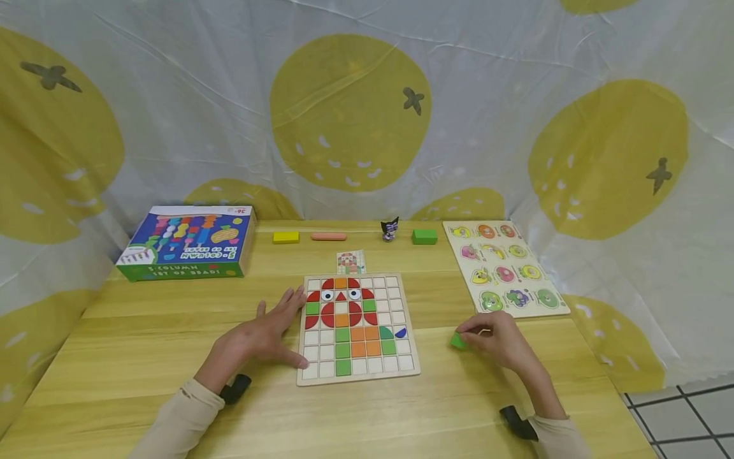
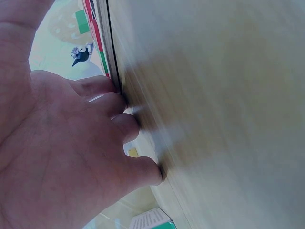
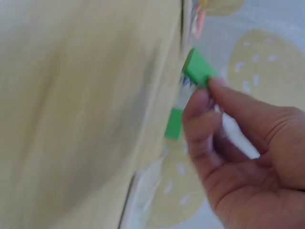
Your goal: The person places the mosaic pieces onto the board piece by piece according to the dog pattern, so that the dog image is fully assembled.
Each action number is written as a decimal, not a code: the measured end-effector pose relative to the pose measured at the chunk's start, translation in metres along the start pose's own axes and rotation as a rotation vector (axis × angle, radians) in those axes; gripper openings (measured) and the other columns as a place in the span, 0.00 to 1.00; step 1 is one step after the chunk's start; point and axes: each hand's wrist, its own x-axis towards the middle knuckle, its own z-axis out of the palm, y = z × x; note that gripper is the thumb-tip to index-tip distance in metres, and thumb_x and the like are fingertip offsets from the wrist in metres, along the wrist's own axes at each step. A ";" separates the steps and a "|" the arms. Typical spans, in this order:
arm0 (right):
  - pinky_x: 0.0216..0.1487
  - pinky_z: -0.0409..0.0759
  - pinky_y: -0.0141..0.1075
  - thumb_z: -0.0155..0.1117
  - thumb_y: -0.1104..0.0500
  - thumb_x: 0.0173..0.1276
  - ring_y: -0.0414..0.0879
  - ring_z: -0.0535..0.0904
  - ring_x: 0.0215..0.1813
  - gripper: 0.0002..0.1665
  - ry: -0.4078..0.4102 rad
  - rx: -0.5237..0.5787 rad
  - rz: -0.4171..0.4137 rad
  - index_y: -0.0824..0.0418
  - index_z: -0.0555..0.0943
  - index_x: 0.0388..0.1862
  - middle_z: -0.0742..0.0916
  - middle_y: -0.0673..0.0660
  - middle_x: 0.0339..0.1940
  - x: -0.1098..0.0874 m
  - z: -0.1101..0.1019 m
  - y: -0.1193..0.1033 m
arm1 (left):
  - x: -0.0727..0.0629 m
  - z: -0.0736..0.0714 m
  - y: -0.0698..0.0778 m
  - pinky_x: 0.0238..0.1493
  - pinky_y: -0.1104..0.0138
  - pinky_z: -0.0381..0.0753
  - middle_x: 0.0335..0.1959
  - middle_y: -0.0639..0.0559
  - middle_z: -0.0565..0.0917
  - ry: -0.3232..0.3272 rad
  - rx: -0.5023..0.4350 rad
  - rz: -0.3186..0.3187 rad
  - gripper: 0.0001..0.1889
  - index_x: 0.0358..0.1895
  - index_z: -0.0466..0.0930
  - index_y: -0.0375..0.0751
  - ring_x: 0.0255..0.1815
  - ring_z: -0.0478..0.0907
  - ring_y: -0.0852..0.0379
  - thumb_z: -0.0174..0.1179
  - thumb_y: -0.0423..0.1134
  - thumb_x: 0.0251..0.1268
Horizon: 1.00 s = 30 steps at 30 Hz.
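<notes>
A square wooden pattern board [image 1: 360, 380] lies on the table, with red, orange, green and white-and-black pieces set in part of its grid. My left hand [image 1: 260, 335] rests along the board's left side, fingers spread, with the thumb at the lower left corner. Its fingertips touch the tabletop and board edge in the left wrist view. To the right of the board, my right hand [image 1: 500, 339] pinches a small green tile [image 3: 198, 67] between thumb and fingers. A blue half-round piece [image 1: 401, 333] sits in the grid near the right edge, beside a dark green quarter-round piece [image 1: 386, 333].
Behind the board lies a small pattern card [image 1: 350, 262]. Along the back stand a yellow block [image 1: 286, 238], a pink stick [image 1: 329, 236], a dark figurine [image 1: 389, 229] and a green block [image 1: 425, 237]. A bead-set box [image 1: 186, 242] is at left, a fruit puzzle board [image 1: 539, 307] at right.
</notes>
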 end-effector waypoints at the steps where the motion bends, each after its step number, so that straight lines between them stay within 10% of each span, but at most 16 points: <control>1: 0.32 0.86 0.32 0.76 0.71 0.68 0.40 0.84 0.32 0.05 -0.025 0.027 -0.034 0.63 0.94 0.39 0.93 0.55 0.37 0.002 0.002 -0.003 | 0.000 0.000 0.000 0.80 0.29 0.24 0.91 0.38 0.36 -0.001 0.001 0.000 0.71 0.89 0.41 0.36 0.90 0.30 0.33 0.83 0.60 0.53; 15: 0.36 0.83 0.30 0.76 0.71 0.69 0.33 0.81 0.36 0.06 -0.288 0.055 -0.247 0.62 0.94 0.39 0.94 0.49 0.38 0.042 0.065 -0.058 | -0.002 0.000 0.001 0.81 0.29 0.24 0.91 0.40 0.37 0.009 0.003 -0.001 0.72 0.89 0.40 0.37 0.90 0.31 0.35 0.83 0.60 0.53; 30: 0.42 0.86 0.31 0.78 0.73 0.65 0.35 0.82 0.38 0.09 -0.354 -0.012 -0.196 0.60 0.95 0.34 0.91 0.48 0.34 0.045 0.085 -0.067 | -0.001 -0.001 0.001 0.81 0.30 0.25 0.91 0.40 0.36 0.000 0.016 -0.013 0.71 0.89 0.41 0.38 0.90 0.31 0.35 0.83 0.60 0.53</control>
